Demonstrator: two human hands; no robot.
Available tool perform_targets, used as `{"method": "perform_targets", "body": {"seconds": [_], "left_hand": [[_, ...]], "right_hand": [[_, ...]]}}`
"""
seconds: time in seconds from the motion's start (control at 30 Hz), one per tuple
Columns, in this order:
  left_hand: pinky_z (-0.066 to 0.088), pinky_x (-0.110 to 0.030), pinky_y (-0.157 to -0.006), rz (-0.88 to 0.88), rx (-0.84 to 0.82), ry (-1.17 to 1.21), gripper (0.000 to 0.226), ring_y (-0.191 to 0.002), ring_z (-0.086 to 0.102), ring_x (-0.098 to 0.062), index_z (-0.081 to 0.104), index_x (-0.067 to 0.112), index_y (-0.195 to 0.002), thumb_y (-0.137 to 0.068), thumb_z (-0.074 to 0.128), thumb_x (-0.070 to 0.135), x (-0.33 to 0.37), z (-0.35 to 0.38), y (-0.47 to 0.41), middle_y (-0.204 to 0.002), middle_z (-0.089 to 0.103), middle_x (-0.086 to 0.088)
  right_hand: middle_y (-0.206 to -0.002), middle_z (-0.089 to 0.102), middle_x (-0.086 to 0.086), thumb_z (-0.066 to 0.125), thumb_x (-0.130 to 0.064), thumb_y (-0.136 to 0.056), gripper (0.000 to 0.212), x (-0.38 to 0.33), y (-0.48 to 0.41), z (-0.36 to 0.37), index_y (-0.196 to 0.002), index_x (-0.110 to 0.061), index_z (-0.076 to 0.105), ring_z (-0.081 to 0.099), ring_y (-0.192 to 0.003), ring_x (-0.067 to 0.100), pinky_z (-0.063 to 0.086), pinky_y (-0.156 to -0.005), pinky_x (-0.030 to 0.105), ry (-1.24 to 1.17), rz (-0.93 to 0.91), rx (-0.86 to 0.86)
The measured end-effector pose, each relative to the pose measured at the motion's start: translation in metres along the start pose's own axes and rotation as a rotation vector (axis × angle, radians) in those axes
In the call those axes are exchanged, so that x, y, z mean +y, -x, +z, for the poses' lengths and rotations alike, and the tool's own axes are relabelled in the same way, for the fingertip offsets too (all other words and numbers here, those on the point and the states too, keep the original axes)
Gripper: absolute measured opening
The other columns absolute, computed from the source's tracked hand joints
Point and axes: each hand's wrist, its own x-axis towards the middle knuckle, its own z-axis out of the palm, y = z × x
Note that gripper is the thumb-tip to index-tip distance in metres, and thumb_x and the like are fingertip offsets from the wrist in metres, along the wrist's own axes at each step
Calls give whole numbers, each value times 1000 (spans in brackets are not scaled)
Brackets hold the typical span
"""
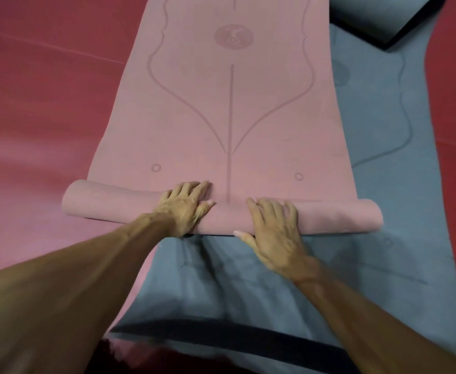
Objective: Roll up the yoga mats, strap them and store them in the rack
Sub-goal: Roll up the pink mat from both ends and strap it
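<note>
Red floor (46,90) fills the left and far right of the frame; pink mat (229,103) lies flat up the centre and runs out at the top edge, set partly over a blue-grey mat (383,163) that shows at right and lower centre; the pink mat's near end is wound into a roll (335,215) lying across mid-frame, with most of the length unrolled; a grey-blue fold with a dark edge (378,20) sits at upper right, rolled or folded cannot be told; no strap or rack in view; left hand (186,205) and right hand (272,228) rest on top of the roll, apart, either side of the printed centre line; fingers (275,209) spread and laid fairly flat, pressing, clasping nothing; right thumb at the roll's near lower edge; assessment: mat soft, light and grippy, likely to spring open or telescope sideways; best held with palms on the roll's crown, even pressure both sides, edges kept in line
</note>
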Motion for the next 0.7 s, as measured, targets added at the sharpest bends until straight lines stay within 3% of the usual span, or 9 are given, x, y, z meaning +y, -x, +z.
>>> {"method": "perform_targets", "body": {"seconds": [0.13,0.23,0.33,0.43,0.5,0.63,0.7], "left_hand": [[21,-39,-111,-12,-25,-1,55,-138,24,-22,21,28,-149,-99,25,51,1,-5,-7,-148,29,-1],[24,-39,-107,-51,9,13,50,-131,32,-26,33,26,-142,-99,29,50,5,-8,-11,-139,36,-5],[32,-37,-94,-89,215,-60,37,-113,45,-27,56,22,-120,-100,31,42,6,-6,-5,-119,51,-6],[33,-37,-84,-111,401,-112,47,-95,56,-28,65,19,-94,-96,22,37,7,1,8,-100,62,-4],[33,-37,-89,-60,407,-87,55,-95,59,-26,66,22,-99,-93,15,42,6,4,15,-100,65,-1],[26,-34,-105,-44,286,-46,69,-116,51,-18,57,28,-122,-84,10,62,5,-5,18,-121,60,5],[23,-34,-108,-73,236,20,65,-120,48,-17,55,30,-124,-85,19,67,6,-12,16,-124,57,6]], "right_hand": [[-115,57,12,34,-78,-76,92,4,-10,3,-134,-10,51,53,-101,32,31,-96,59,17,-44,-8],[-109,57,10,32,-87,-61,101,7,-21,-1,-126,-13,55,55,-94,31,37,-88,52,3,-33,-88],[-116,52,2,39,-93,-46,110,8,-37,-10,-129,-22,48,51,-104,26,33,-88,45,33,19,-258],[-123,48,-2,51,-92,-49,104,11,-54,-17,-129,-26,42,45,-118,21,30,-93,44,-18,35,-341],[-125,48,-1,53,-90,-53,99,15,-63,-21,-127,-25,43,44,-122,22,30,-96,46,-65,23,-388],[-124,57,6,51,-88,-61,91,20,-69,-27,-120,-19,47,51,-117,25,33,-94,43,-95,-22,-407],[-119,61,9,52,-87,-64,87,21,-70,-31,-116,-17,49,55,-112,28,36,-89,40,-102,-30,-399]]}}
